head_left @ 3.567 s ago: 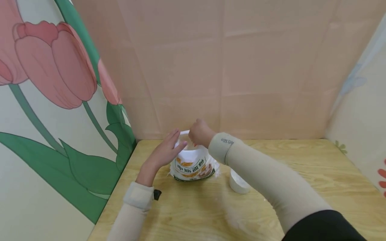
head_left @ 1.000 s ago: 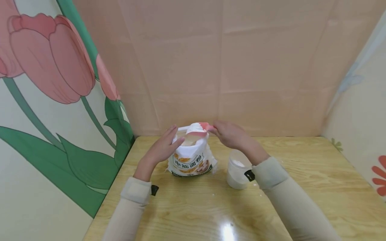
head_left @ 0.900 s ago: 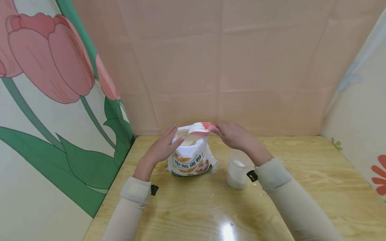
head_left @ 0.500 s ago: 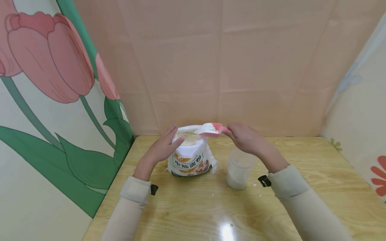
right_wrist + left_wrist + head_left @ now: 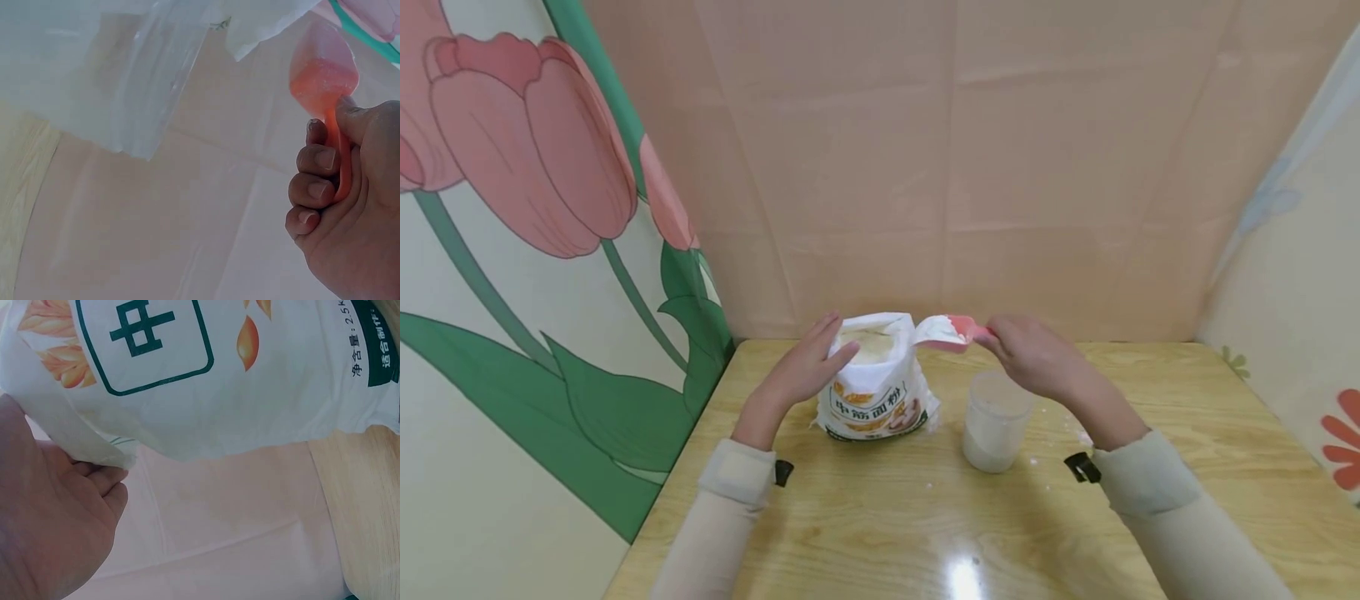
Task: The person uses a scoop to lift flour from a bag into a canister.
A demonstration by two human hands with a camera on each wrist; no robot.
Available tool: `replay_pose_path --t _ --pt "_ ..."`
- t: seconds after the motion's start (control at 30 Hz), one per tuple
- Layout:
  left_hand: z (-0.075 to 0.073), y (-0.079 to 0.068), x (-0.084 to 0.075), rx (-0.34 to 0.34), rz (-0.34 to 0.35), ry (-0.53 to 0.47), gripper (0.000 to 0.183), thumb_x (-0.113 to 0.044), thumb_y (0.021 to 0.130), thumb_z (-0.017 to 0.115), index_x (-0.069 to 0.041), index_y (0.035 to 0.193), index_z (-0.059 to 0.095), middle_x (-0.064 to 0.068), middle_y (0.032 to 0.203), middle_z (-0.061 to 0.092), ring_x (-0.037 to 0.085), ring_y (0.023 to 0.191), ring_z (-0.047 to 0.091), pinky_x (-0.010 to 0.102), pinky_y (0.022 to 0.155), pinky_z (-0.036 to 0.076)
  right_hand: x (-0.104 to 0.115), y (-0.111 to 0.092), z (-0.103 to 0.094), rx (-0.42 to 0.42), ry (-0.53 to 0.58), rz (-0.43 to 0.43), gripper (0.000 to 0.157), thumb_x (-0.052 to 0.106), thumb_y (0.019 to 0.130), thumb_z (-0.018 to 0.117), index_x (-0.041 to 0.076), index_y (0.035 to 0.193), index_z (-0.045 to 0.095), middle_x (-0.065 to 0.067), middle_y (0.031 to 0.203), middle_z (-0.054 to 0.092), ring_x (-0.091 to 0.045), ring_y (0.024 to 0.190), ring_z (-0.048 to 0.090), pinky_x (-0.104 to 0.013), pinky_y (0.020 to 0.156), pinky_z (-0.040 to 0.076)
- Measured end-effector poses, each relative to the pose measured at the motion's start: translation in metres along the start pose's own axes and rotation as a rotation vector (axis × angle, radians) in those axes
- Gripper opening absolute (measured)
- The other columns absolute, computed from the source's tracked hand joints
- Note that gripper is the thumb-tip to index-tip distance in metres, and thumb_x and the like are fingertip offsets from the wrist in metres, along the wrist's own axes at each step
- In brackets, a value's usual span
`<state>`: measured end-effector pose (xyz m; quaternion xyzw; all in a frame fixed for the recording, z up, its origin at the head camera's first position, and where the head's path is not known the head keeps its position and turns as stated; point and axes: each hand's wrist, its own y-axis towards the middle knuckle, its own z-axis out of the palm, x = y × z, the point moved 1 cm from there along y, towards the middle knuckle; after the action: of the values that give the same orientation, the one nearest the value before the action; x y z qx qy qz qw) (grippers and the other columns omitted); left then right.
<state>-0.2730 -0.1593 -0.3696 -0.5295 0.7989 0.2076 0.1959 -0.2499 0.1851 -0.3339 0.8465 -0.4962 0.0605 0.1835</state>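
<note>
Head view: you are now holding the scoop [image 5: 951, 332] just beside the bag [image 5: 868, 408]'s mouth, on its right; half a second ago its bowl was overlapping the rim, so this scoopful appears to be out of the bag and staying heaped in the bowl; whether the tip is touching the rim, you cannot tell. The bowl is pointing left, back toward the bag, with the handle running right into your right hand [image 5: 1037, 354]; the long axis is lying roughly left to right and near level, with the open side and its flour [image 5: 936, 328] facing up. The jar [image 5: 996, 425] is standing upright on the surface [image 5: 880, 525], nearer you than the scoop; your left hand [image 5: 805, 367] is remaining at the bag's rim.

Left wrist view: your fingers are pinching the bag's edge, thumb on one side, the others curling under the fold.

Right wrist view: your fingers are curling closely round the handle; the bowl is projecting beyond your thumb, in line with the handle, tip leading away from your palm.
</note>
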Motion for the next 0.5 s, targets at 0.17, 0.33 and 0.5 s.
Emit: replay_pose_path --t 0.17,0.33,0.5 --pt "0.001 0.000 -0.001 -0.002 0.001 0.009 0.085 -0.067 0.102 0.033 -0.007 0.162 0.019 0.004 0.170 0.010 0.017 0.157 0.006 0.042 0.126 0.013 -0.008 -0.014 -0.002 0.004 0.016 0.007 0.039 0.040 0.109 0.041 0.011 0.089 0.056 0.000 0.074 0.049 -0.017 0.070 0.046 -0.035 0.066 0.039" --pt "0.002 0.000 -0.001 -0.003 0.002 0.008 0.083 -0.064 0.103 0.034 -0.009 0.162 0.019 0.004 0.170 0.010 0.018 0.157 0.006 0.042 0.126 0.013 -0.019 -0.029 -0.001 -0.018 0.024 0.023 0.037 0.040 0.109 0.043 0.011 0.088 0.055 0.000 0.074 0.047 -0.018 0.070 0.045 -0.034 0.066 0.038" --pt "0.002 0.000 0.000 -0.003 -0.006 0.005 0.086 -0.068 0.102 0.033 -0.010 0.163 0.019 0.003 0.170 0.010 0.017 0.157 0.006 0.043 0.126 0.013 -0.026 -0.040 0.000 -0.031 0.009 0.030 0.038 0.041 0.109 0.042 0.013 0.086 0.054 0.000 0.073 0.045 -0.017 0.069 0.044 -0.034 0.065 0.038"
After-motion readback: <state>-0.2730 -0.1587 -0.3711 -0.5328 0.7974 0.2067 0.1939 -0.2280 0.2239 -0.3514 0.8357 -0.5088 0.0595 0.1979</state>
